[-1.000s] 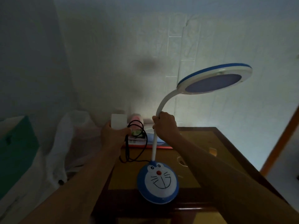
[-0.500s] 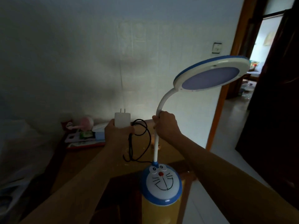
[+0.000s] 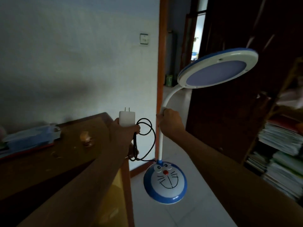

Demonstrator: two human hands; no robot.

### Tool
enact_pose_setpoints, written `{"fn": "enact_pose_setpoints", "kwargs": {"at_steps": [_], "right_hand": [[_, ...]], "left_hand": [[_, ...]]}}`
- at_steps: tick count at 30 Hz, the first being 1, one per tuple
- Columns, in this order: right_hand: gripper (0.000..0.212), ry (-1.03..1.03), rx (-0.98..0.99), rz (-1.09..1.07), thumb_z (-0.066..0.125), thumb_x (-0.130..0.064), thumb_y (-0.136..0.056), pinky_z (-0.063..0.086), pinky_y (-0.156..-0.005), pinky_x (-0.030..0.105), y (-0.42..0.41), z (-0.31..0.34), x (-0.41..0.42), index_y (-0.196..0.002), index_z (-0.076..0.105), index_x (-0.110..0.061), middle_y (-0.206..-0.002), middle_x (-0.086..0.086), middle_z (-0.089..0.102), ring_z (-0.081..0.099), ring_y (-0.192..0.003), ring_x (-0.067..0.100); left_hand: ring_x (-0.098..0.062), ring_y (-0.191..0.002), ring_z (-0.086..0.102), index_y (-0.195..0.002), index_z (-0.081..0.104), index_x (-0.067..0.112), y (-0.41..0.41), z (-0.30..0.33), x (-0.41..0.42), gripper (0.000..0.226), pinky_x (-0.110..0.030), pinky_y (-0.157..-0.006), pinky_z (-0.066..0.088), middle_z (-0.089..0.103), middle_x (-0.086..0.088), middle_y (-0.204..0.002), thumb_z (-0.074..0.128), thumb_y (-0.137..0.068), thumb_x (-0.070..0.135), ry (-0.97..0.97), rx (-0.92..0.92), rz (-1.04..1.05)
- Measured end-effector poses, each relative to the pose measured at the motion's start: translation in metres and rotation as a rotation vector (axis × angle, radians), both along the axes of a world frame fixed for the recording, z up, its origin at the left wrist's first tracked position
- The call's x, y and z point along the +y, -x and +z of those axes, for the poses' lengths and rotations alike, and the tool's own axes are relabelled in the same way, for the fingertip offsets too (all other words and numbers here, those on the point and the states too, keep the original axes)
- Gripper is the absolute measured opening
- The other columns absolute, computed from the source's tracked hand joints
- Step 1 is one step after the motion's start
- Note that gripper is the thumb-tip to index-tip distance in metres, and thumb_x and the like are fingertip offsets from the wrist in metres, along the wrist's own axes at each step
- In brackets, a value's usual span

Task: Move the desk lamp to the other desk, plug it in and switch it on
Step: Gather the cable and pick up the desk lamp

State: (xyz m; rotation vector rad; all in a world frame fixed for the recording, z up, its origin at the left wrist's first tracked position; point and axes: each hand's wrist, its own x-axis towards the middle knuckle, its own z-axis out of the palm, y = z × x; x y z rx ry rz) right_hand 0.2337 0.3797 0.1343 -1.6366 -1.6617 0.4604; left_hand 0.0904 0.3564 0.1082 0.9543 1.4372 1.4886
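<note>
The desk lamp has a blue and white base with a cartoon cat face, a white bendable neck and a round head that is unlit. It hangs in the air over the tiled floor, to the right of the wooden desk. My right hand grips the neck about halfway up. My left hand holds the white plug adapter, prongs up, together with loops of the black cord that runs to the lamp base.
A wall switch sits on the white wall left of the wooden door frame. A dark door stands open on the right. Shelves with stacked papers fill the far right. The desk holds a blue box.
The view has swung to the right, away from the desk. The lamp, earlier above the desk top, now hangs past its right edge over the floor. Both hands keep their grips.
</note>
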Motion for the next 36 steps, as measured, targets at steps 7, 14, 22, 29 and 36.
{"fn": "enact_pose_setpoints", "kwargs": {"at_steps": [7,14,22,29,36], "right_hand": [[0.032,0.063,0.104,-0.221,0.049,-0.024,-0.093,0.054,-0.088,0.05,-0.124,-0.006,-0.01,-0.109,0.058,0.003,-0.107,0.025,0.066,0.065,-0.097,0.038],[0.033,0.071,0.141,-0.439,0.048,-0.026,-0.093,0.055,-0.086,0.049,-0.239,-0.012,-0.017,-0.107,0.057,0.003,-0.104,0.023,0.066,0.066,-0.095,0.035],[0.032,0.06,0.023,-0.67,0.045,-0.023,-0.095,0.055,-0.081,0.046,-0.368,-0.011,-0.02,-0.103,0.058,0.005,-0.104,0.026,0.066,0.064,-0.093,0.038],[0.029,0.049,-0.04,-0.889,0.046,-0.022,-0.095,0.045,-0.064,0.034,-0.48,-0.004,-0.032,-0.105,0.06,0.001,-0.092,0.014,0.064,0.064,-0.088,0.032],[0.028,0.055,0.041,-1.066,0.05,-0.021,-0.091,0.039,-0.062,0.03,-0.593,-0.012,-0.056,-0.094,0.063,0.003,-0.084,0.016,0.061,0.057,-0.074,0.032]], "left_hand": [[-0.039,-0.107,0.062,-0.112,0.056,0.006,-0.121,-0.005,0.016,0.053,-0.049,-0.09,0.054,0.062,-0.023,-0.115,0.075,-0.063,-0.003,-0.013,0.005,-0.23],[-0.033,-0.094,0.062,-0.109,0.056,0.005,-0.238,-0.011,0.045,0.049,-0.032,-0.068,0.051,0.063,-0.018,-0.104,0.075,-0.065,-0.003,-0.026,0.015,-0.439],[-0.04,-0.103,0.065,-0.115,0.057,0.003,-0.387,-0.017,0.092,0.054,-0.028,-0.055,0.045,0.065,-0.026,-0.111,0.075,-0.064,-0.002,-0.017,-0.015,-0.699],[-0.042,-0.101,0.065,-0.117,0.056,0.003,-0.522,-0.012,0.106,0.057,-0.026,-0.052,0.041,0.064,-0.029,-0.114,0.078,-0.064,-0.001,-0.022,-0.026,-0.919],[-0.037,-0.096,0.067,-0.115,0.057,0.004,-0.653,-0.018,0.088,0.059,-0.047,-0.08,0.057,0.067,-0.017,-0.103,0.08,-0.061,0.005,0.014,0.035,-1.012]]}}
